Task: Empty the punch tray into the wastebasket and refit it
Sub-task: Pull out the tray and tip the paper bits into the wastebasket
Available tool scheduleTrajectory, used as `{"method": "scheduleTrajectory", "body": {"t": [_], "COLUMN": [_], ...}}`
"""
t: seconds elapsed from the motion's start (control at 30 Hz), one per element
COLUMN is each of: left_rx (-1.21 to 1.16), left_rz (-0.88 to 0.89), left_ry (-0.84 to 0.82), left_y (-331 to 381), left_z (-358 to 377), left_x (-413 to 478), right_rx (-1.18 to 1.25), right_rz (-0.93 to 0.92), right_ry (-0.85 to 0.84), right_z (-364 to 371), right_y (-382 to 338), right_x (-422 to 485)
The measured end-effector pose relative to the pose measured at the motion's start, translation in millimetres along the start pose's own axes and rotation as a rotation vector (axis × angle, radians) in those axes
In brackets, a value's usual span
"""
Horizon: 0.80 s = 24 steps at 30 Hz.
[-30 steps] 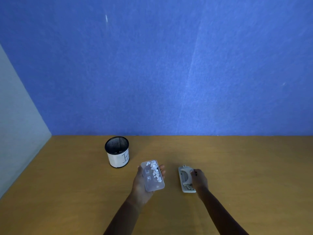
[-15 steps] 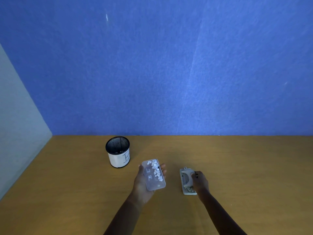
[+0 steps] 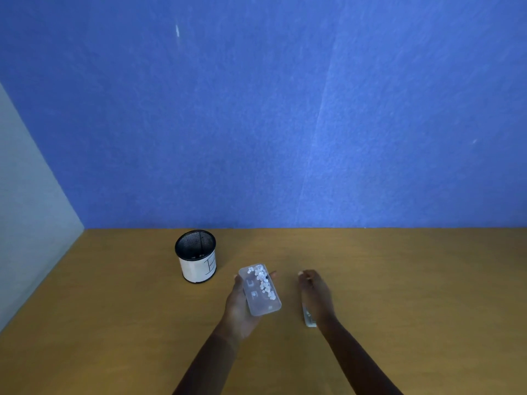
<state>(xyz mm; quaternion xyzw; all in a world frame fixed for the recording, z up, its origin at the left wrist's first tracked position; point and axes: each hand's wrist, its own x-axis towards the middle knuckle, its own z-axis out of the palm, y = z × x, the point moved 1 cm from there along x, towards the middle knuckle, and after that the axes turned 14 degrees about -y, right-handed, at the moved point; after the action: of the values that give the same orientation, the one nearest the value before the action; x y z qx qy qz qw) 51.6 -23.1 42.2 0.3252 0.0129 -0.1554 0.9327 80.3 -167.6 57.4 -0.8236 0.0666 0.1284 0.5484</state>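
My left hand (image 3: 238, 307) holds the clear plastic punch tray (image 3: 260, 289) flat, open side up, with several white paper dots scattered along its right half. My right hand (image 3: 315, 295) lies over the grey hole punch (image 3: 309, 319) on the table, covering nearly all of it; only the near end shows. The small black mesh wastebasket (image 3: 196, 256), with a white paper band around it, stands upright to the left of and beyond the tray.
A wooden table (image 3: 399, 280) runs wall to wall, with a blue wall behind and a grey panel (image 3: 25, 223) along the left side.
My right hand has slid over the hole punch and now covers it. The left hand and tray have stayed almost in place.
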Motion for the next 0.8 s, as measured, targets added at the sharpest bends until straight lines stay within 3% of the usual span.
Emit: {"method": "scheduleTrajectory", "body": {"t": [0.1, 0.2, 0.47, 0.8], "left_rx": [0.049, 0.062, 0.219, 0.401], "left_rz": [-0.005, 0.016, 0.039, 0.144], "left_ry": [0.034, 0.045, 0.158, 0.283], "left_y": [-0.1, 3.4, 5.8, 11.5], "left_z": [-1.0, 3.2, 6.3, 13.9], "left_x": [6.4, 5.8, -0.1, -2.0], "right_rx": [0.552, 0.763, 1.09, 1.265], "right_rz": [0.255, 0.356, 0.372, 0.319], "right_ry": [-0.337, -0.492, -0.639, -0.632], "right_z": [21.4, 27.7, 33.7, 38.2], "right_y": [-17.2, -26.1, -33.3, -33.8], "right_x": [-13.8, -25.0, -37.1, -32.6]}}
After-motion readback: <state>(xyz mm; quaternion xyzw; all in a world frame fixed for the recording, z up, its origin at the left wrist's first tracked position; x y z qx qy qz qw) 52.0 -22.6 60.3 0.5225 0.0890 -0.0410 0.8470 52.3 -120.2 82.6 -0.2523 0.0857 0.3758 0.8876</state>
